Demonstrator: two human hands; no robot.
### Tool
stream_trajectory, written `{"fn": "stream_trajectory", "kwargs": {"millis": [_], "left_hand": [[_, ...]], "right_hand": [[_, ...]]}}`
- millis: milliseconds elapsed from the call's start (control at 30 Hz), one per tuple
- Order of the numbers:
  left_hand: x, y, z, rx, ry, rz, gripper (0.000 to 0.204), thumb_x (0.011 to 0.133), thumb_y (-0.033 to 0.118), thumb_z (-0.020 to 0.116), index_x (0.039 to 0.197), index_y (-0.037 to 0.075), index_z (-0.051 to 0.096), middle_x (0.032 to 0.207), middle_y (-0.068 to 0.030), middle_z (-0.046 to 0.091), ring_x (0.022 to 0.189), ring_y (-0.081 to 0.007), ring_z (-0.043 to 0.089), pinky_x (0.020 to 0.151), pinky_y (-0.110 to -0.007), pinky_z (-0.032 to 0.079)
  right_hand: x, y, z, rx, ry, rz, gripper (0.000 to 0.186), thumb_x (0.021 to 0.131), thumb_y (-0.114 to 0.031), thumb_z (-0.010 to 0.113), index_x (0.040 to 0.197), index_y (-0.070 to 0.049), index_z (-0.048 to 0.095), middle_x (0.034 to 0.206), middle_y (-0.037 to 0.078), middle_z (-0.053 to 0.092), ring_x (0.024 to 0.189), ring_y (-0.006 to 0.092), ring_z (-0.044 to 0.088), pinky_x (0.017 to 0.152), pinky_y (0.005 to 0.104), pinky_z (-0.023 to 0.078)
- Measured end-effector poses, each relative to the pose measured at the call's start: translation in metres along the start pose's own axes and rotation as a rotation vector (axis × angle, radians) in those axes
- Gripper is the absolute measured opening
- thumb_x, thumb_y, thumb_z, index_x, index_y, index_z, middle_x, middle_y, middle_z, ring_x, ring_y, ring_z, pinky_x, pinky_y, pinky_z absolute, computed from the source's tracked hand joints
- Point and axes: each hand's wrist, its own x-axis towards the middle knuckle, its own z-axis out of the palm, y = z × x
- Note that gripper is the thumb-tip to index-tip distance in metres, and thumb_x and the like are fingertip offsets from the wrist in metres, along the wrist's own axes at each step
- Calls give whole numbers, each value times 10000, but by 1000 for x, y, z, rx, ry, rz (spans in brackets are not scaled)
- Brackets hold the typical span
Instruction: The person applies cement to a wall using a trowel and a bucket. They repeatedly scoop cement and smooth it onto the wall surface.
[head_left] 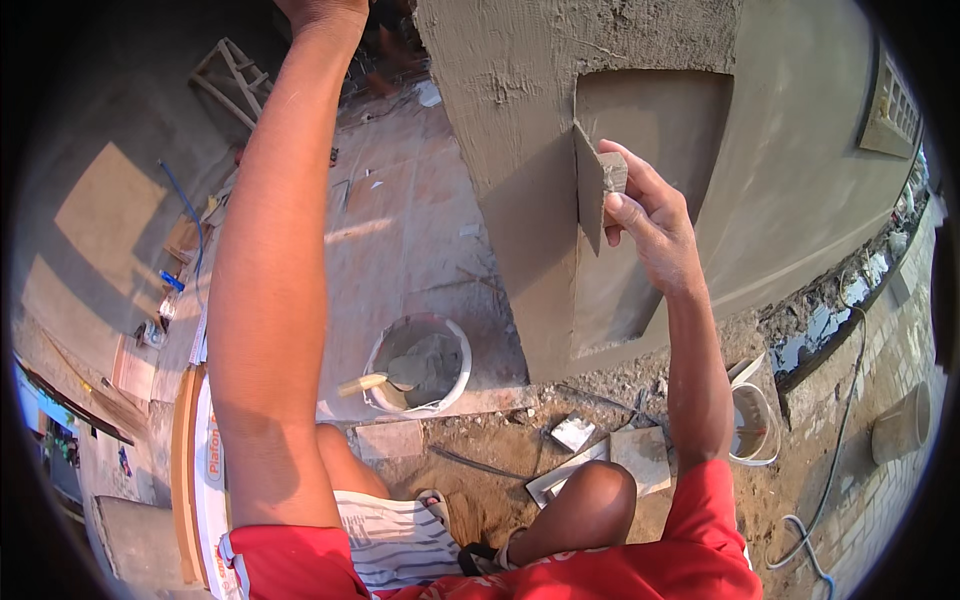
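Observation:
My right hand (655,215) grips a small plastering float (589,180) by the block on its back, thumb on one side and fingers on the other. The thin flat blade stands on edge along the left side of a recessed panel (655,115) in a grey plastered wall (520,205). Whether it touches the plaster along its whole length, I cannot tell. My left arm (275,250) reaches far up, and the top edge of the head view cuts off my left hand (325,8), hiding its fingers.
Below the wall, a white bucket (465,370) holds wet mortar and a trowel with a wooden handle (362,384). Broken tiles (640,455) lie by my feet. At right are another white bucket (762,425), a grey bucket (902,425) and a hose (835,470). A wooden frame (235,80) stands far left.

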Motion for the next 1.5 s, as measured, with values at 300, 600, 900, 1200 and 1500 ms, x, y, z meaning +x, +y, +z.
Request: {"fn": "stream_trajectory", "kwargs": {"millis": [300, 600, 900, 1200, 1500], "left_hand": [[0, 14, 2, 88, 15, -31, 344, 977, 298, 491, 732, 66, 554, 688, 29, 462, 668, -104, 424, 654, -300, 378], [-8, 17, 5, 169, 31, -83, 355, 977, 303, 493, 741, 49, 570, 676, 28, 482, 642, -94, 440, 624, -303, 375], [-8, 18, 5, 55, 8, -99, 342, 979, 279, 502, 720, 62, 556, 652, 37, 454, 611, -74, 410, 570, -276, 347], [-3, 6, -1, 35, -2, -12, 355, 982, 282, 495, 712, 57, 537, 670, 31, 452, 648, -88, 415, 614, -291, 365], [3, 8, -3, 21, 9, 13, 353, 975, 302, 500, 730, 52, 544, 711, 12, 490, 692, -100, 444, 661, -289, 382]], "right_hand": [[-99, 80, -15, -57, 27, 272, 443, 918, -104, 615, 1337, -1, 513, 931, 24, 608, 776, 84, 539, 626, 237, 463], [-20, -26, 24, -653, 336, -501, 346, 813, 13, 675, 1150, -31, 607, 1043, 120, 615, 941, 228, 594, 807, 317, 505], [0, -17, 28, -1158, -50, -724, 499, 727, 4, 683, 1206, -96, 585, 1076, 78, 559, 947, 270, 523, 791, 376, 515], [19, -64, 28, -1068, 10, -919, 490, 734, 12, 678, 1197, -126, 600, 1012, 53, 591, 902, 255, 546, 780, 367, 523], [25, -40, 29, -1222, -175, -801, 428, 792, -50, 681, 1205, -144, 614, 1062, 43, 585, 969, 243, 551, 802, 360, 525]]}}
